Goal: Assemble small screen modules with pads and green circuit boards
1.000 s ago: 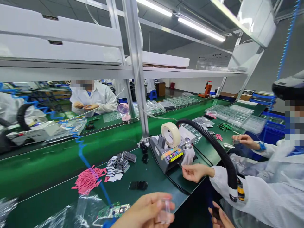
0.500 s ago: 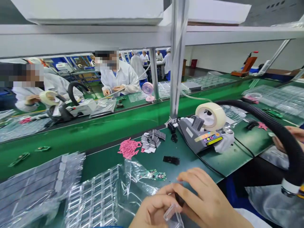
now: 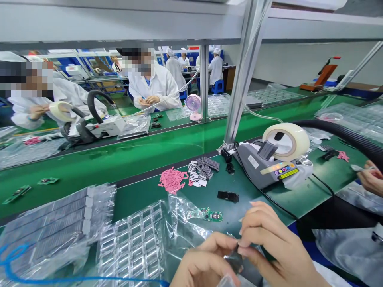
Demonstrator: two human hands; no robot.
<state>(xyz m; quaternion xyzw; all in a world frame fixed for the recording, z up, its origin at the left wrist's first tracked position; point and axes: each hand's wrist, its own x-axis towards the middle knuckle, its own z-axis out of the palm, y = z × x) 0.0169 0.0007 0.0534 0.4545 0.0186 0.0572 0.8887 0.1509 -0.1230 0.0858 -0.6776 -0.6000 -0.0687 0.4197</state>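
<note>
Dark piece (image 3: pixel 234 260) in both hands (image 3: pixel 203 261) (image 3: pixel 273 243), green worktop (image 3: pixel 204 198), white-coated workers (image 3: pixel 158 84) beyond

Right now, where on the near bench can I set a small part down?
Bare green tabletop shows between the pink strips and the bagged grey stack, and between the black strips and the tape dispenser. It's crowded lower left, with that stack beside the clear tray, and around the left hand and right hand.

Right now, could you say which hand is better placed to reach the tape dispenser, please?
Probably the right hand: it is nearer the tape dispenser than the left hand, though both hold a small dark piece.
</note>
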